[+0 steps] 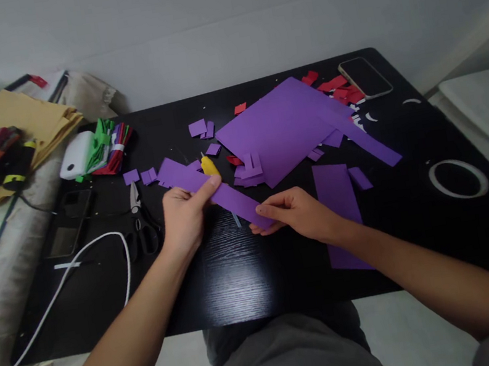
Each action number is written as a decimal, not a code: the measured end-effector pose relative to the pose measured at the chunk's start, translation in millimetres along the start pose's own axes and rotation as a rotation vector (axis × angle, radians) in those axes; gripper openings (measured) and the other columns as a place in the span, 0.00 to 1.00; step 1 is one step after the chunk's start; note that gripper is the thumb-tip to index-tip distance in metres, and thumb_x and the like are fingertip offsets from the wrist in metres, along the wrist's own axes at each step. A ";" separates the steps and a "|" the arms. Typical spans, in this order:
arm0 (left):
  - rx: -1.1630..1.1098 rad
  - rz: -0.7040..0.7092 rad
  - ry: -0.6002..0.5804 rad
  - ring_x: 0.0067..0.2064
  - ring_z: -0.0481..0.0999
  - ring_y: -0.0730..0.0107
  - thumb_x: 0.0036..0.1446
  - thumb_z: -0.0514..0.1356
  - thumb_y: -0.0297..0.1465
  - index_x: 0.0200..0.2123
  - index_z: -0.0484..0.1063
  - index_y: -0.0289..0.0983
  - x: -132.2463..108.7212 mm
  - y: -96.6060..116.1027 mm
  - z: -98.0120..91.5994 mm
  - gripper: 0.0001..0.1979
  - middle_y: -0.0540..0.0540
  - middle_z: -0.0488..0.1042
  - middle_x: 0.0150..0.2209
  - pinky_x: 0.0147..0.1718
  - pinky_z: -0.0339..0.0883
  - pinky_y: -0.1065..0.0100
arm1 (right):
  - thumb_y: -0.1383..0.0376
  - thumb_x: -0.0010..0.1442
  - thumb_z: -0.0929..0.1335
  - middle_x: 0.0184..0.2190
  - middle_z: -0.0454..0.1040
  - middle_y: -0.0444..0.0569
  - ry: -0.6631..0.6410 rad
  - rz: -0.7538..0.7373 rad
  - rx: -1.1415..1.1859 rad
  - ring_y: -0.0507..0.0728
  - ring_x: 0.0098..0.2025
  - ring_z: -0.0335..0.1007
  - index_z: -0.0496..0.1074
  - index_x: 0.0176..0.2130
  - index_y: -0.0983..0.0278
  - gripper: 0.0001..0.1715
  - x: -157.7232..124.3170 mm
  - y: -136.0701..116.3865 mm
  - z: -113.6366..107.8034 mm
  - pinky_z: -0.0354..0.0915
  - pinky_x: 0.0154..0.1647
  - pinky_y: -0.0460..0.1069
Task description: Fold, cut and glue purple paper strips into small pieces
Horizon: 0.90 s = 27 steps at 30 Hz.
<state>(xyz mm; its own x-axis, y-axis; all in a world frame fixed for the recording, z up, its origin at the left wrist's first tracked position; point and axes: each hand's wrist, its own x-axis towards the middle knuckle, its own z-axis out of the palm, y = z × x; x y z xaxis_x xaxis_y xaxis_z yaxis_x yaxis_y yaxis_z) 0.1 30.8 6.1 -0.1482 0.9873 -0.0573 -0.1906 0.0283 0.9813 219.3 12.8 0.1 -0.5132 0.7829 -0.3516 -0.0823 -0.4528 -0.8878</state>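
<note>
A long purple paper strip (237, 201) is stretched slantwise above the black table, held in both hands. My left hand (186, 211) pinches it near the middle, thumb on top. At the strip's near right end, my right hand (294, 215) grips it between thumb and fingers. Just behind my left thumb lies a yellow tool (209, 166), partly covered by the strip. Black-handled scissors (143, 225) rest left of my left hand, blades pointing away. A wide purple paper piece (336, 192) lies partly under my right forearm.
A large purple sheet (282, 127) lies at the back among small purple pieces and red scraps (341, 90). A phone (365, 76) is at the far right corner, a tape ring (458, 178) at the right. Bundled coloured strips (114, 148) and a white cable (82, 251) are at left.
</note>
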 end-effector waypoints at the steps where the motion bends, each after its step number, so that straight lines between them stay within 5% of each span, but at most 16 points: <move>1: -0.014 0.018 0.030 0.34 0.83 0.66 0.50 0.76 0.35 0.32 0.83 0.37 3.4 2.6 -2.1 0.10 0.47 0.84 0.34 0.39 0.80 0.65 | 0.51 0.59 0.77 0.34 0.86 0.52 0.002 0.006 0.017 0.57 0.37 0.85 0.84 0.38 0.66 0.20 0.2 0.0 -0.3 0.79 0.46 0.54; 9: -0.045 -0.011 0.049 0.32 0.83 0.65 0.49 0.76 0.35 0.31 0.83 0.36 8.6 8.2 -4.6 0.10 0.46 0.85 0.32 0.37 0.81 0.65 | 0.51 0.58 0.78 0.36 0.86 0.52 0.007 -0.001 -0.059 0.59 0.40 0.85 0.84 0.39 0.67 0.21 -1.9 -6.6 0.1 0.79 0.48 0.55; 17: 0.056 -0.152 -0.116 0.29 0.81 0.69 0.49 0.77 0.35 0.28 0.84 0.34 -12.0 -5.1 7.8 0.11 0.45 0.84 0.29 0.35 0.76 0.69 | 0.55 0.63 0.73 0.39 0.86 0.48 0.079 -0.171 -0.313 0.59 0.41 0.81 0.85 0.39 0.63 0.15 -3.4 -3.7 2.3 0.72 0.44 0.52; 27: -0.037 -0.048 0.017 0.28 0.80 0.68 0.49 0.76 0.34 0.29 0.83 0.36 10.7 11.7 -7.1 0.09 0.48 0.81 0.28 0.36 0.79 0.64 | 0.57 0.63 0.72 0.31 0.82 0.47 0.084 -0.194 -0.389 0.56 0.34 0.75 0.83 0.34 0.64 0.14 -4.9 -6.6 1.4 0.67 0.37 0.50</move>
<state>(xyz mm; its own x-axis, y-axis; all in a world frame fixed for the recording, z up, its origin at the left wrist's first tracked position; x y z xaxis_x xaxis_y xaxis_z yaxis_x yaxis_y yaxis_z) -10.6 40.5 15.6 -0.1547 0.9821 -0.1077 -0.2336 0.0696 0.9698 221.2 11.3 8.1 -0.4471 0.8771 -0.1757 0.1657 -0.1118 -0.9798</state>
